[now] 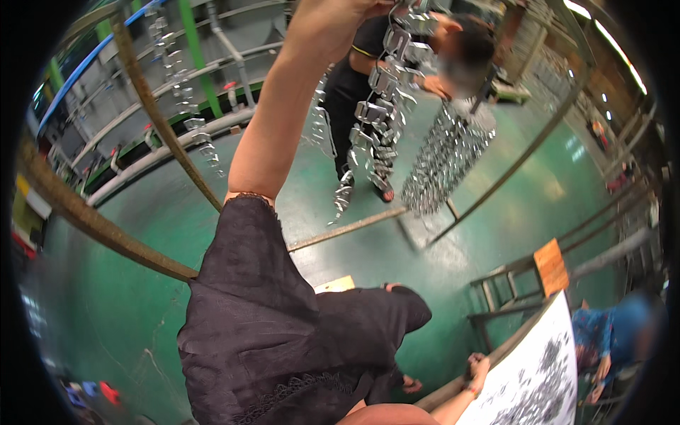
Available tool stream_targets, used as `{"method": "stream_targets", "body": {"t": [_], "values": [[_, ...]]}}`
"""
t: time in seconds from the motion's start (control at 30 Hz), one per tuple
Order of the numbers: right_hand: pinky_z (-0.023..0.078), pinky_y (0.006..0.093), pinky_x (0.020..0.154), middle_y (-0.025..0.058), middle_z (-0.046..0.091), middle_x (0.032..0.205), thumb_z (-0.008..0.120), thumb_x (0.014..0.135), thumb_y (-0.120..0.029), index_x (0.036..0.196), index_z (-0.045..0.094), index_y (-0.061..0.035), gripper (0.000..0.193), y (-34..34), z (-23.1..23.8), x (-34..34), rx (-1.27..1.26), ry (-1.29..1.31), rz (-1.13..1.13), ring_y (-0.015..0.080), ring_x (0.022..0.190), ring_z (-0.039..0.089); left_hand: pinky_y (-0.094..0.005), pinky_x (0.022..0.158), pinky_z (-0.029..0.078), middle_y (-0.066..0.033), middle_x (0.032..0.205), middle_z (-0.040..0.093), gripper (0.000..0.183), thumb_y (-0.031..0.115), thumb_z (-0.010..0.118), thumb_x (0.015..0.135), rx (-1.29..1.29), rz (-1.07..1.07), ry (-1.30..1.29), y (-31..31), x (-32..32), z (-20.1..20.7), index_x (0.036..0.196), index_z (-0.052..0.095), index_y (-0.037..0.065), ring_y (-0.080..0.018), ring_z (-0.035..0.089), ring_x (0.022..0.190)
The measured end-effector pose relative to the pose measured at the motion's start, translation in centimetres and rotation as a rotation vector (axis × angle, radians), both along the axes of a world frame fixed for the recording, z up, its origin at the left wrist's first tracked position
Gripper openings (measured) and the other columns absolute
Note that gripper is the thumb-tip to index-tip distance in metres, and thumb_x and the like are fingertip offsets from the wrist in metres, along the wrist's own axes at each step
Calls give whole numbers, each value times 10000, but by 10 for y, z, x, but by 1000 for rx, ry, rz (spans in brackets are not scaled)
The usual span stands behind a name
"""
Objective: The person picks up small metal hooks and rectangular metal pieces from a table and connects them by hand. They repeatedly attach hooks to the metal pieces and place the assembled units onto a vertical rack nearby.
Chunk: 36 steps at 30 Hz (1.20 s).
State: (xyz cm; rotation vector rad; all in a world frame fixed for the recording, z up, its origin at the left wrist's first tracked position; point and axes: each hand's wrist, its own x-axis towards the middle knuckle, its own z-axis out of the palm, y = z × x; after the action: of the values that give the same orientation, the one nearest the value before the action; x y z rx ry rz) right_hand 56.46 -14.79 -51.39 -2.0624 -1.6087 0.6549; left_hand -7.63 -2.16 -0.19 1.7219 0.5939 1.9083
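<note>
My left arm reaches up, and my left hand (368, 7) is partly cut off by the top edge. Its fingers close at the top of a hanging strand of shiny metal brackets (382, 85); a thin dark wire shows there. Low on the right, my right hand (479, 373), with a red band at the wrist, is at the edge of a white-topped table (567, 326). Its fingers are curled together near something small and dark that I cannot make out. Many small dark pieces (538, 382) lie spread on that table.
A person in black (365, 57) stands opposite, hands by a dense hanging bunch of metal pieces (450, 156). Another strand (180, 85) hangs at left. Rusty frame bars (156, 113) surround me. A wooden-topped stool (551, 268) and a person in blue (595, 329) are at right.
</note>
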Motion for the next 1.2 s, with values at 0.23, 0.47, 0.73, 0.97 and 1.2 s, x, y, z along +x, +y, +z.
{"method": "stream_targets", "body": {"t": [0.23, 0.47, 0.73, 0.97, 1.2], "values": [[495, 398, 729, 155, 674, 964, 708, 776, -207, 999, 703, -71, 261, -25, 32, -1, -14, -174, 48, 321, 886, 612, -220, 620, 463, 15, 782, 596, 212, 222, 642, 895, 28, 390, -14, 32, -76, 21, 1021, 615, 54, -69, 553, 686], [455, 420, 878, 215, 653, 1015, 691, 777, -233, 1036, 680, -64, 309, -14, 45, -21, 8, -119, 13, 334, 958, 610, -240, 630, 460, -3, 801, 613, 183, 198, 629, 896, 73, 737, -59, 84, -164, 75, 1001, 639, 49, -85, 542, 684], [493, 347, 830, 199, 681, 991, 626, 828, -138, 1027, 655, 56, 280, -5, 27, -18, -64, 63, -39, 280, 882, 660, -249, 648, 468, -7, 817, 619, 185, 211, 602, 906, 22, 916, 69, 97, -196, 43, 1003, 632, 56, -97, 555, 702], [466, 246, 571, 68, 638, 768, 625, 858, -98, 1054, 642, 43, 241, -17, 28, -5, -60, 247, -143, 121, 609, 552, -257, 664, 475, -11, 831, 625, 188, 221, 579, 916, 36, 904, 145, 94, -171, 18, 1005, 626, 63, -107, 566, 717], [463, 246, 567, 55, 618, 764, 625, 862, -110, 1060, 633, 50, 255, -7, 21, -4, -67, 286, -112, 115, 603, 541, -266, 680, 482, -15, 845, 630, 193, 232, 555, 925, 65, 960, 212, 79, -165, 10, 1006, 619, 69, -117, 577, 733]]}}
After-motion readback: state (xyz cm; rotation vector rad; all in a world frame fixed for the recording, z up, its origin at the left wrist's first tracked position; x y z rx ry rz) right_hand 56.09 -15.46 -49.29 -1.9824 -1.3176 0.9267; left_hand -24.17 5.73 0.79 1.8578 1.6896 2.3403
